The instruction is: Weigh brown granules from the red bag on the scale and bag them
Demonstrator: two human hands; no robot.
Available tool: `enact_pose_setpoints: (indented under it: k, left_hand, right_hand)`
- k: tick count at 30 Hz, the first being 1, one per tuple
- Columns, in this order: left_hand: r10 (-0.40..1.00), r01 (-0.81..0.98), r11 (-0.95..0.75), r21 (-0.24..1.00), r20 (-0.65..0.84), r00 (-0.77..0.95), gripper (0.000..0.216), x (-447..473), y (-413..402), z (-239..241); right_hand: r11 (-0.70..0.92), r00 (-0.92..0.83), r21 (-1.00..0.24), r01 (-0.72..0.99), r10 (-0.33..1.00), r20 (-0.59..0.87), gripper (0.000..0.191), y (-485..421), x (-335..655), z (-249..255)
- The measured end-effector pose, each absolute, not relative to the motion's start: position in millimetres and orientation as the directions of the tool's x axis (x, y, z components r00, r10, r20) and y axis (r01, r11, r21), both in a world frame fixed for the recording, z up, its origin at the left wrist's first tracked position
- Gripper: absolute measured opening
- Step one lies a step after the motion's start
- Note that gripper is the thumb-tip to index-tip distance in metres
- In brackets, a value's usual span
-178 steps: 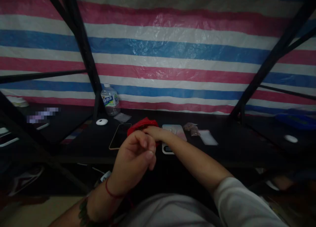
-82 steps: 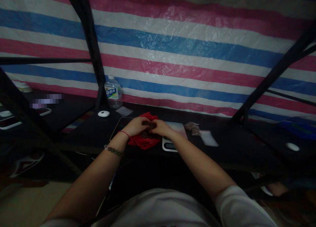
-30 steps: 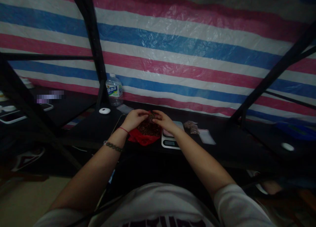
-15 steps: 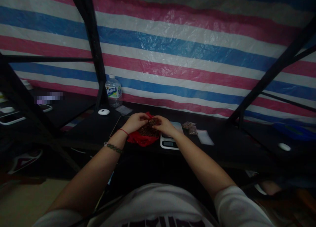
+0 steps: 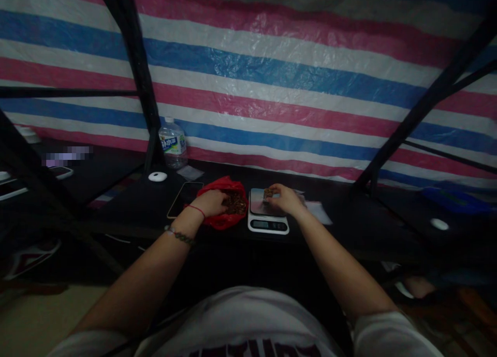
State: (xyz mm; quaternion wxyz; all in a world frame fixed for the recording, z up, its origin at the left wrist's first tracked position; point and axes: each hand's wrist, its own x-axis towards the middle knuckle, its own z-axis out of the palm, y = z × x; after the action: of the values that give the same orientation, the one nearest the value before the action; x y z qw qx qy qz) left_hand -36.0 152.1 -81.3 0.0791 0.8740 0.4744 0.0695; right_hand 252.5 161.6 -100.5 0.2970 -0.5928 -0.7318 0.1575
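A red plastic bag (image 5: 223, 223) lies open on the black table, filled with small dried brown pieces (image 5: 236, 204). Into these pieces reaches my left hand (image 5: 213, 203), its fingers curled down and their tips partly hidden among them. To the right stands a white digital scale (image 5: 267, 225) with a display at its front. My right hand (image 5: 285, 199) is closed on a small clear bag (image 5: 267, 194) with brown bits in it, at the scale's plate. Whether that bag touches the plate I cannot tell.
A phone (image 5: 185, 196) lies left of the red bag. Flat clear bags (image 5: 319, 212) lie right of the scale, partly behind my right hand. A plastic bottle (image 5: 173, 144) and a white earbud case (image 5: 157, 177) stand at the back left. Black metal posts (image 5: 135, 62) frame the table.
My hands have parted. The right one moved right, from above the red bag to the scale, with the small clear bag. The left one lowered into the brown pieces.
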Motion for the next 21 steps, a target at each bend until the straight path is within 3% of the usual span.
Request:
enact_pose_setpoints:
  k: [3,6,9,13,17,21]
  left_hand:
    - [0.845,0.83,-0.528,0.179,0.017,0.534,0.032,-33,154,-86]
    - [0.836,0.818,-0.538,0.201,0.008,0.548,0.031,-30,156,-87]
    - [0.831,0.811,-0.542,0.22,-0.005,0.557,0.03,-26,159,-85]
    - [0.847,0.823,-0.519,0.231,0.011,0.531,0.028,-24,164,-83]
    - [0.883,0.843,-0.461,0.276,0.049,0.467,0.022,-26,169,-86]
    - [0.89,0.865,-0.455,0.211,0.083,0.448,0.025,-35,169,-92]
  right_hand:
    - [0.261,-0.147,-0.533,0.805,0.958,0.247,0.05,158,258,-100]
    - [0.334,-0.143,-0.518,0.787,0.916,0.374,0.06,151,267,-98]
    - [0.337,-0.045,-0.559,0.758,0.882,0.47,0.044,143,285,-101]
    - [0.252,0.092,-0.691,0.677,0.903,0.419,0.027,131,312,-121]
    - [0.194,0.164,-0.723,0.663,0.905,0.393,0.025,123,327,-147]
    - [0.198,0.184,-0.702,0.684,0.885,0.429,0.026,122,329,-158]
